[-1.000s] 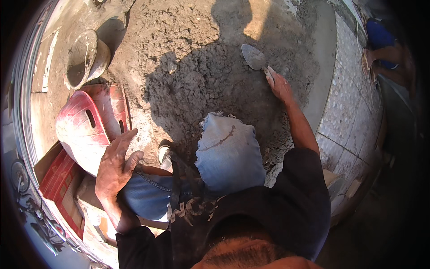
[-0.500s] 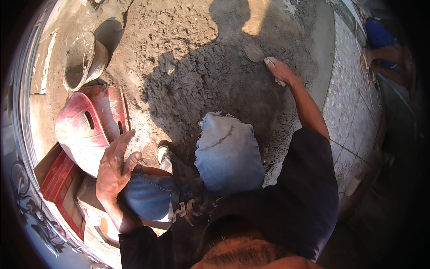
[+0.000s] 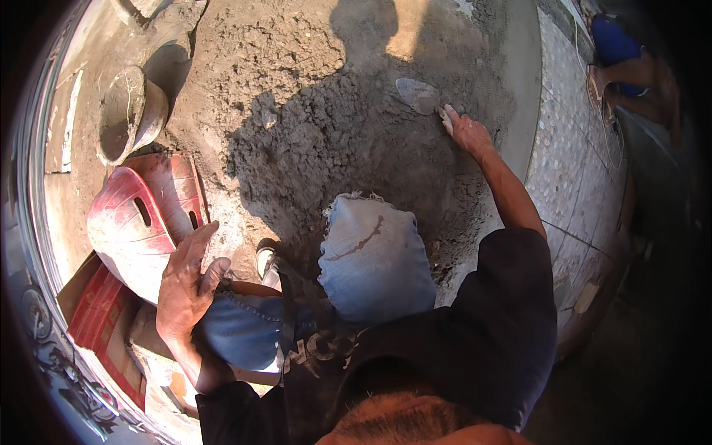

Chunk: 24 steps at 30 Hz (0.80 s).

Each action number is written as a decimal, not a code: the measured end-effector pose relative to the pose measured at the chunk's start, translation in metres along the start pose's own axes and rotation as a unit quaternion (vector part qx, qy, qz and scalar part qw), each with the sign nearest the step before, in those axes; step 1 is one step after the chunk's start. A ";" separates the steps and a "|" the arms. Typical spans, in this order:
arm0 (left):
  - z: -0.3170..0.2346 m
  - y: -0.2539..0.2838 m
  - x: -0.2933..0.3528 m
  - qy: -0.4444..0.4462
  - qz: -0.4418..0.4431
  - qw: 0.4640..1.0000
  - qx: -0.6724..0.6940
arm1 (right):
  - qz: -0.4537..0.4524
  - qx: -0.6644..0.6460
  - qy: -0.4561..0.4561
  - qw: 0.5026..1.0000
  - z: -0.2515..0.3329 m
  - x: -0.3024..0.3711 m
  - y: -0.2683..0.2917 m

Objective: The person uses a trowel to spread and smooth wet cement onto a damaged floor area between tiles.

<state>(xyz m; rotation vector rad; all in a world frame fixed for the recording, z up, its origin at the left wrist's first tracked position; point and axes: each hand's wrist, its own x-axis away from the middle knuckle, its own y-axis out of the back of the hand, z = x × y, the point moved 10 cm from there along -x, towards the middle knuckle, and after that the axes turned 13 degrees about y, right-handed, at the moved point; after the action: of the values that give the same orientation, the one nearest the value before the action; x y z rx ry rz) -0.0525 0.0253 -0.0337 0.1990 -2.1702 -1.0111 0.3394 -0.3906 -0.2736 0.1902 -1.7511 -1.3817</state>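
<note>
Grey trowel slants diagonally, tip far-left, toward the right edge of the mortar, right hand gripping its handle; left hand, thumb spread, near red shell, bucket.

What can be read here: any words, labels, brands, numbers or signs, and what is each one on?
Black shirt: pale lettering on the front, slanted and broken by folds; no complete word can be read.
Red carton: pale markings, too blurred to read.
Trowel in the right hand: no lettering visible.
Bucket: no lettering visible.
So there is nothing I can quote.
</note>
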 end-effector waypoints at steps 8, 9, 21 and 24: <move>-0.001 -0.002 -0.007 0.010 0.011 1.000 -0.006 | -0.077 -0.149 -0.091 0.982 -0.061 -0.082 0.026; 0.001 -0.001 -0.004 0.020 0.010 1.000 -0.013 | -0.041 -0.221 -0.090 0.970 -0.036 -0.084 0.023; -0.008 0.001 0.002 -0.038 -0.011 0.999 -0.023 | 0.016 -0.108 -0.042 0.993 0.040 0.057 -0.005; -0.008 -0.002 0.003 -0.034 -0.003 0.999 -0.034 | -0.049 -0.095 -0.140 0.984 -0.036 0.041 0.006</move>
<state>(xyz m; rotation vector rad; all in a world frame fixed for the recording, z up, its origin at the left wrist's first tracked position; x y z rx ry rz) -0.0496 0.0178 -0.0299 0.1401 -2.1942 -1.1076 0.3425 -0.4386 -0.2472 -0.0247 -1.8417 -1.7053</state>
